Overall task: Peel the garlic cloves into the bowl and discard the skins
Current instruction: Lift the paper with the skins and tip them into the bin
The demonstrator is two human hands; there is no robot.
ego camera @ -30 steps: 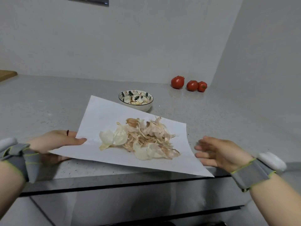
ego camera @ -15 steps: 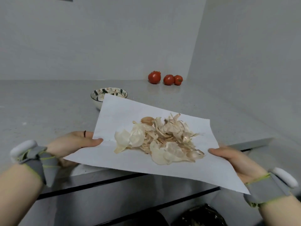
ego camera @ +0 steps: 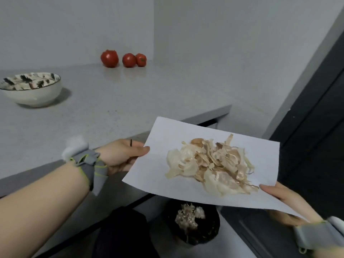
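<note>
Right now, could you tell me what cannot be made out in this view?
Head view:
- Bowl contents: blurred, and its near wall hides the inside.
- Bin: the paper covers its far part; its rim is lost in darkness.
- Fingers of left hand and right hand: mostly under the paper.

The left hand (ego camera: 121, 155) and right hand (ego camera: 284, 198) pinch opposite edges of a paper sheet (ego camera: 158, 175) heaped with garlic skins (ego camera: 212, 164), off the counter's (ego camera: 111, 108) front edge, over a black-lined bin (ego camera: 206, 233). A patterned bowl (ego camera: 31, 95) stands on the counter, and three tomatoes (ego camera: 128, 60) at its far corner.
</note>
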